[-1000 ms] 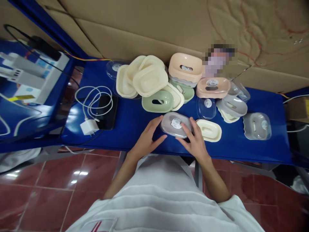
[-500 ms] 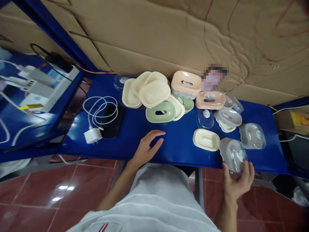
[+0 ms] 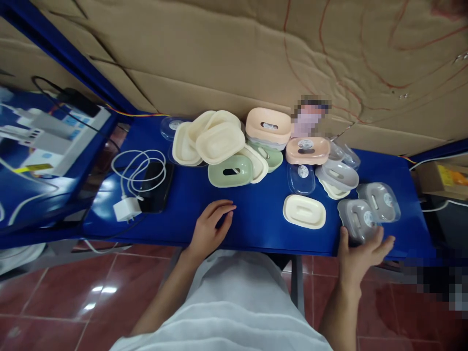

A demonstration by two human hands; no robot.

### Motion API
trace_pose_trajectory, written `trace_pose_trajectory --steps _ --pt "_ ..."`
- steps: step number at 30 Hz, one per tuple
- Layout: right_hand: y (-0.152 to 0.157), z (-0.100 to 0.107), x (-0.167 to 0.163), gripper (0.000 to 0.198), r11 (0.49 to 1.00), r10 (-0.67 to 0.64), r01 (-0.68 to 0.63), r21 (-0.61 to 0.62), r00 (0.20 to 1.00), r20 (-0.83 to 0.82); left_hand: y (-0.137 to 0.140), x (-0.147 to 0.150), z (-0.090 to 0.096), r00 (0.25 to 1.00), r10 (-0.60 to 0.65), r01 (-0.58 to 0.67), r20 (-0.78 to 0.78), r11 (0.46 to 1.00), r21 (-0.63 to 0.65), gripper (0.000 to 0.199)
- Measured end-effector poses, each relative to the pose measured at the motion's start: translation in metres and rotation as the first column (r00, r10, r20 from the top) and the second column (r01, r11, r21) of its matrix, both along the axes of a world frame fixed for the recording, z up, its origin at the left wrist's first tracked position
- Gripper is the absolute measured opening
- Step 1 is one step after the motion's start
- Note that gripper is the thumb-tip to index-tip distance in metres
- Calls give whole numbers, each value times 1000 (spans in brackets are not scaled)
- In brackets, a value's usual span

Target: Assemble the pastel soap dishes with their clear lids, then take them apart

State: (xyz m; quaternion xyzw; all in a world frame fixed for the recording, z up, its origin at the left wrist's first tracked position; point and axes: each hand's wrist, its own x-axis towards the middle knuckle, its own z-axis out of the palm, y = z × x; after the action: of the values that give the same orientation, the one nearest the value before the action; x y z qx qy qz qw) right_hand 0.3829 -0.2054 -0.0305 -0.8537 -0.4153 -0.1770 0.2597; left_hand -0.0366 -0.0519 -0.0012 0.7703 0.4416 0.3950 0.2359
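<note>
A grey soap dish with a clear lid [image 3: 356, 218] sits near the front right of the blue table. My right hand [image 3: 360, 256] is at its near side, with the thumb by its left corner and the other fingers spread to the right. A second grey lidded dish [image 3: 383, 201] is close against it, behind and to the right. Left of them lies a cream oval tray [image 3: 304, 211] with a raised middle. My left hand [image 3: 211, 229] hovers or rests near the front edge, fingers loosely stretched and holding nothing.
Cream trays [image 3: 220, 141], a green slotted tray [image 3: 231, 171], peach slotted dishes [image 3: 268, 124] and a clear lid [image 3: 301, 178] lie along the back. A white charger [image 3: 126, 208] with coiled cable and a black device [image 3: 161, 185] are at left. Cardboard [image 3: 204, 58] walls the rear.
The grey lidded dish has shifted right and away from the front edge, up against the second one. My right hand's fingers have spread from it. The view has turned slightly right.
</note>
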Motion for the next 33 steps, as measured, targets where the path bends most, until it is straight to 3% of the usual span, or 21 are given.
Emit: trace_pose_trajectory --steps 2,5,8,11,14,17,21,23,26,29,33 --pt "8 8 -14 107 1000 14 -15 17 999 48 2 -1 -2 996 26 -21 -85 998 61 26" --pt "20 20 -49 78 971 237 -238 23 970 62 12 -2 -5 963 122 -97 -239 989 114 41" --pt "34 25 -87 58 856 483 -492 -158 870 -96 29 -1 -7 925 195 -181 -326 981 73 53" --pt "44 26 -118 51 737 577 -609 -292 793 -196 44 3 -6 931 219 -205 -294 976 77 34" --pt "50 26 -142 52 652 649 -690 -313 722 -240 47 6 1 956 173 -151 -238 983 108 21" --pt "51 26 -158 64 555 738 -796 -240 605 -298 36 9 8 976 29 0 -217 991 133 26" --pt "57 27 -163 94 606 768 -795 -26 594 -240 9 13 10 964 -154 190 -215 969 156 32" --pt "63 29 -158 96 598 781 -800 -42 594 -195 -3 13 6 944 -233 271 -234 952 144 35" --pt "75 33 -148 78 509 827 -846 -160 532 -181 -11 11 0 925 -266 312 -272 939 143 37" --pt "84 36 -140 56 414 868 -894 -172 444 -224 -13 9 -3 925 -243 301 -292 938 173 34" --pt "89 37 -132 46 373 892 -922 -101 387 -236 -12 11 -2 892 -298 361 -339 923 137 31"
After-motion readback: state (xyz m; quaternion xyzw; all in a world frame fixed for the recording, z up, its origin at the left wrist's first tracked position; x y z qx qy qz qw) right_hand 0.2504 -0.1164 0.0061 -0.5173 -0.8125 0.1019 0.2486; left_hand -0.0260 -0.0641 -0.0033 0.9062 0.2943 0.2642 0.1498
